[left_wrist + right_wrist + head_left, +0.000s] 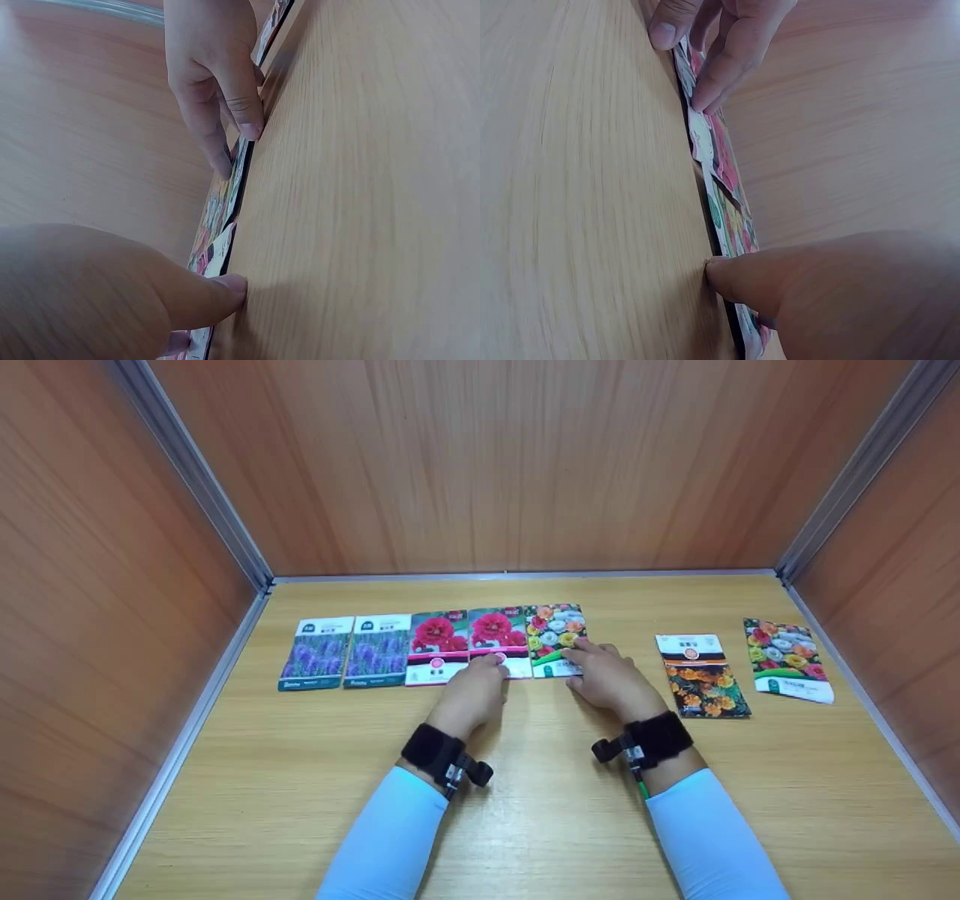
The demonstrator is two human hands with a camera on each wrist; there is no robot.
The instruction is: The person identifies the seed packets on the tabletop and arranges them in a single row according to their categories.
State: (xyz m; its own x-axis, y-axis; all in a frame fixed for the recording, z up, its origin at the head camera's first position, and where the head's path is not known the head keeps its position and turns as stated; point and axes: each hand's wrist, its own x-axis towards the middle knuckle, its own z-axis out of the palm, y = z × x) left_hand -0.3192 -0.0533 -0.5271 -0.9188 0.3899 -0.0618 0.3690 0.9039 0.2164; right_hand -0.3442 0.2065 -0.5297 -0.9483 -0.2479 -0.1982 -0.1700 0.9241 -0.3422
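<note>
In the head view, a row of flower-seed packets lies on the table. My left hand (472, 697) rests its fingertips on the lower part of the second pink-flower packet (495, 628), its thumb (225, 289) at the near edge. To its right, my right hand (611, 679) touches the multicoloured-flower packet (553, 620) with spread fingers, covering its lower right corner. The right thumb (731, 274) lies along that packet's near edge. The other pink-flower packet (437, 637) adjoins on the left, then two purple-flower packets, the right one (377, 652) and the left one (315, 656).
Right of my right hand lies an orange-flower packet (701, 682), slightly turned. Beyond it is another multicoloured packet (787, 656), tilted near the right side. Wood-grain panels stand behind the table (525, 840) and at both sides, with metal strips (517, 577) along its edges.
</note>
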